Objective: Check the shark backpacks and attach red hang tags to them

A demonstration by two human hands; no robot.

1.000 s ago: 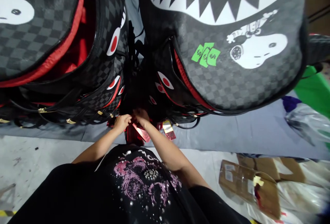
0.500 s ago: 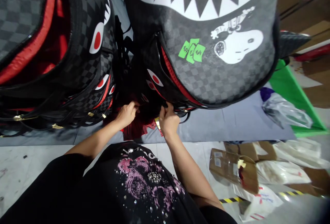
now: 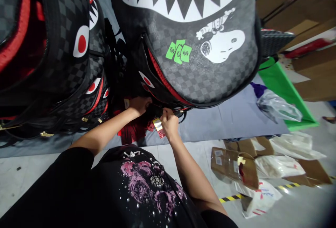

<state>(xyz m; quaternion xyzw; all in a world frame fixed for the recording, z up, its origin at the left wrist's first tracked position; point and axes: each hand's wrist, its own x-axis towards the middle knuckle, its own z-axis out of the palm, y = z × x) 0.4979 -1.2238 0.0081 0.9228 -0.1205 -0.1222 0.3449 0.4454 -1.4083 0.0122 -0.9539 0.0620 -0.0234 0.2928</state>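
A tall stack of black checkered backpacks (image 3: 199, 81) with shark teeth, a white cartoon dog and green bills stands before me. At its lower front edge, my right hand (image 3: 170, 123) pinches a dark part of a lower black backpack (image 3: 154, 111). Beside it my left hand (image 3: 141, 105) reaches into the shadow, fingers curled against the same dark material; what they hold is hidden. A yellow and white tag (image 3: 158, 125) hangs just left of my right hand. Dark red wrapped items (image 3: 132, 132) lie below my left hand.
Another stack of checkered backpacks (image 3: 70, 46), with red linings and gold zip pulls, stands close on the left. Both rest on a grey table (image 3: 207, 123). A green bin (image 3: 280, 91) and a clear plastic bag (image 3: 280, 105) are at the right. Cardboard boxes (image 3: 233, 166) and white bags lie on the floor.
The view has shifted, so the backpacks sit further left in it. My left hand has moved right and deeper beneath the stack, closer to my right hand, which keeps its pinch.
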